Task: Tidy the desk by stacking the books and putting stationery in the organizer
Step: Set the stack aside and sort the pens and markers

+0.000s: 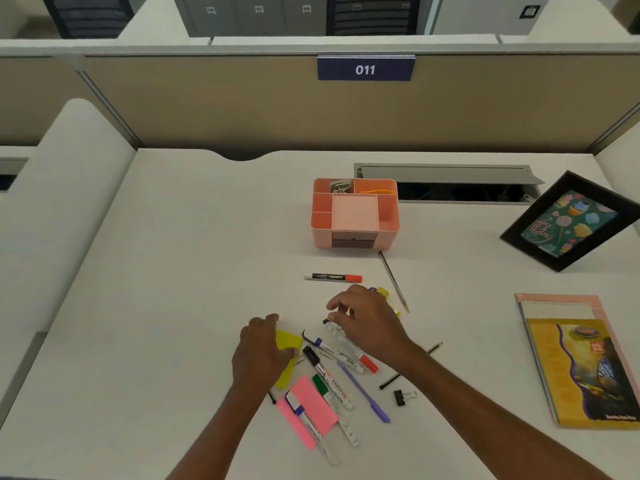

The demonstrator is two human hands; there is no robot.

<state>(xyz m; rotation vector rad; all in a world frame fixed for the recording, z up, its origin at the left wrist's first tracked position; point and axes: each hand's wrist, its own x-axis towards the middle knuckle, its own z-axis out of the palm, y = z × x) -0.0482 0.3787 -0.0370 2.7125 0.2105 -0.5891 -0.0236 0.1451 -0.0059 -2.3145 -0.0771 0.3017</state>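
A pink desk organizer (389, 233) stands mid-desk, with metal clips and a yellow item in its back compartments. In front of it lies a scatter of several markers (329, 379), a purple pen (367, 393), pink sticky notes (313, 403), yellow sticky notes (288, 341), a black binder clip (400, 397) and a red-capped marker (334, 277) set apart. My left hand (263, 348) rests on the yellow notes. My right hand (363, 323) pinches the tip of a white marker (346, 344). Stacked books (585, 368) lie at the right.
A black picture frame (571, 223) leans at the back right. A long pencil (394, 282) lies beside the organizer, and another pencil (434, 347) pokes out behind my right forearm. An open cable tray (450, 181) runs along the desk's back edge under the beige partition.
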